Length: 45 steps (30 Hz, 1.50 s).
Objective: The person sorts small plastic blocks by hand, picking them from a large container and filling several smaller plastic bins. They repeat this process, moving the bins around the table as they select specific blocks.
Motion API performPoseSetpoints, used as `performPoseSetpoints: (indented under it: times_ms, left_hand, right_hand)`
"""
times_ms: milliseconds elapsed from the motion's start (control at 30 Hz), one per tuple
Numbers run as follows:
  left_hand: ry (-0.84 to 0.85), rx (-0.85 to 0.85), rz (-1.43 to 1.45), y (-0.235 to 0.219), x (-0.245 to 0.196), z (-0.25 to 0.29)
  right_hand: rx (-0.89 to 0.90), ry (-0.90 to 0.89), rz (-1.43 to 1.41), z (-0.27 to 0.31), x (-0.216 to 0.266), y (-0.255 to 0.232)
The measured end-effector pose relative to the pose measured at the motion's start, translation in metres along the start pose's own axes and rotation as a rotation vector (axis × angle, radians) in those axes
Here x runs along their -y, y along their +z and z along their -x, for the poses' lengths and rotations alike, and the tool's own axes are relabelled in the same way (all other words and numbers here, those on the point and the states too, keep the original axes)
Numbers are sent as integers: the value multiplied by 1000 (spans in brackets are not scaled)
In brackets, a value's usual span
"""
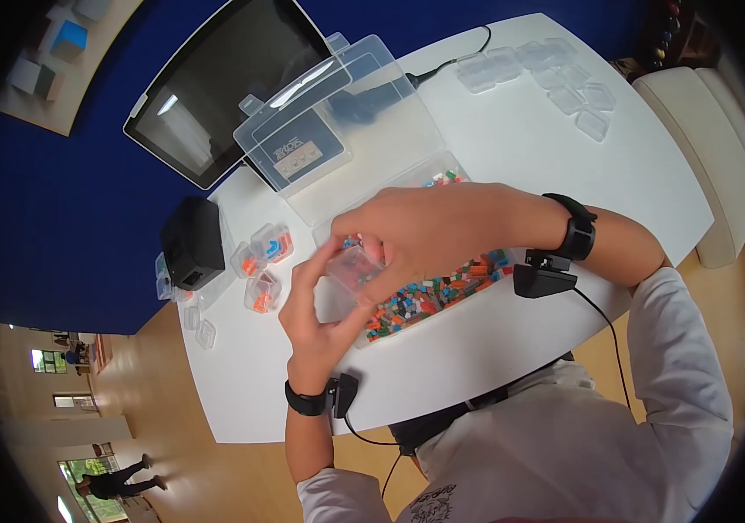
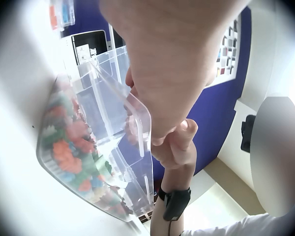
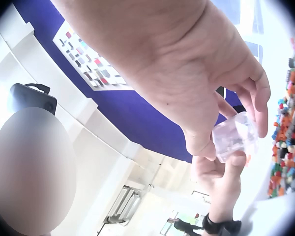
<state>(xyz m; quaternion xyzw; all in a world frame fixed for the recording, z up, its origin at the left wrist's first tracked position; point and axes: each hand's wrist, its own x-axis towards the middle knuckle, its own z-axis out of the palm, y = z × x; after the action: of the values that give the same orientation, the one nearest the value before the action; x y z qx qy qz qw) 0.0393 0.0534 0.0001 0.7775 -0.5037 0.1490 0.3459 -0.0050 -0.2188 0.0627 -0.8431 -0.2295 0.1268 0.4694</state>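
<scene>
Clear box (image 1: pixel 353 268), 1, sits near the centre of the head view, over 1 large tub (image 2: pixel 143 120) of small bricks (image 1: pixel 425 301). 2 hands, left hand (image 1: pixel 311 321) and right hand (image 1: pixel 442 228), pinch it between thumbs and fingers. Left of centre lie 3 filled boxes (image 1: pixel 272 243); upper right, a cluster of boxes (image 1: pixel 568 99), too blurred to count exactly

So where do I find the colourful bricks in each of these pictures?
Head view: the colourful bricks lie around the middle, mostly just below the right hand.
Left wrist view: left of centre, blurred, seen through the clear plastic.
Right wrist view: along the right edge, partly cut off.
Shared landmark: the blue wall, in all three.
</scene>
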Motion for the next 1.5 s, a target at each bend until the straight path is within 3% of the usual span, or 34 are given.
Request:
performPoseSetpoints:
  times_ms: [67,200,300,433,633,833,1000,1100,1167,1267,1433,1500]
  left_hand:
    - [-165,-140,242,1,9,3]
    - [-294,-215,427,4,21,12]
    - [-292,-188,496,6,24,19]
    - [-274,-170,406,8,24,18]
    - [-261,-176,434,10,16,14]
    - [-201,-187,400,11,14,13]
    - [-160,-144,369,6,7,15]
    - [-132,-70,369,1,1,9]
    - [-54,72,265,-2,4,0]
    - [-113,121,251,-4,4,-2]
    - [-117,59,151,-7,1,-2]
    - [-121,36,99,-8,2,0]
  right_hand:
    - [-87,-96,50,6,-7,1]
    - [-297,-380,207,0,-17,10]
    - [-215,-353,155,-2,-9,11]
    - [-238,-303,69,0,-6,20]
    - [-222,-333,285,3,-4,26]
    - [-299,-372,413,-3,-1,35]
    - [-496,-448,480,-7,-11,25]
    - [-506,-438,503,-10,-18,19]
    - [-527,-433,459,-11,-17,19]
    - [-544,-417,401,-10,-15,18]
    - [-499,-340,351,-9,-8,12]
    - [-632,-407,387,-13,-15,13]
